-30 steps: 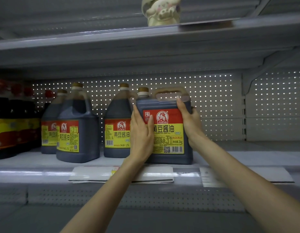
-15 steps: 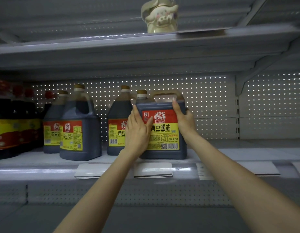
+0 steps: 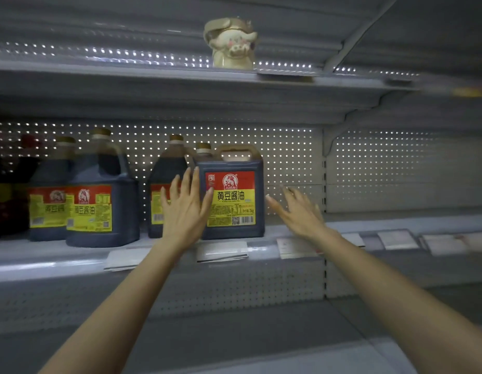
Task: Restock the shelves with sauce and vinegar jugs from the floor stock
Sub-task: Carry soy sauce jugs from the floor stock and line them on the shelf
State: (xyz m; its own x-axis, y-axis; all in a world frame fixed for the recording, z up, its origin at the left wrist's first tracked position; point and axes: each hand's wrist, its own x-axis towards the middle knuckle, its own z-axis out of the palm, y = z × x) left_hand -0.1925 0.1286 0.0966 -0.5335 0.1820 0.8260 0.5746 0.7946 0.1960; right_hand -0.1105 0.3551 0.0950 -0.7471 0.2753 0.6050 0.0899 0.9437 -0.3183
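A dark soy sauce jug [image 3: 234, 184] with a red and yellow label stands upright on the middle shelf [image 3: 356, 225]. My left hand [image 3: 184, 211] is in front of its left edge, fingers spread, holding nothing; whether it still touches the jug I cannot tell. My right hand [image 3: 296, 211] hovers open just right of the jug, clear of it. Three more jugs of the same sauce stand to the left: one [image 3: 167, 174] right behind my left hand, a big one [image 3: 105, 195] and another [image 3: 49, 201] beside it.
Dark bottles with red caps [image 3: 7, 184] fill the shelf's far left. A cream cartoon-figure jar [image 3: 231, 44] sits on the upper shelf. Price tags [image 3: 296, 247] line the shelf edge. A perforated back panel [image 3: 396, 168] and a shelf bracket [image 3: 339, 130] lie to the right.
Both hands have let go of the jug and opened; the right hand has pulled away to the right. The jug now stands alone. My view has swung right and up.
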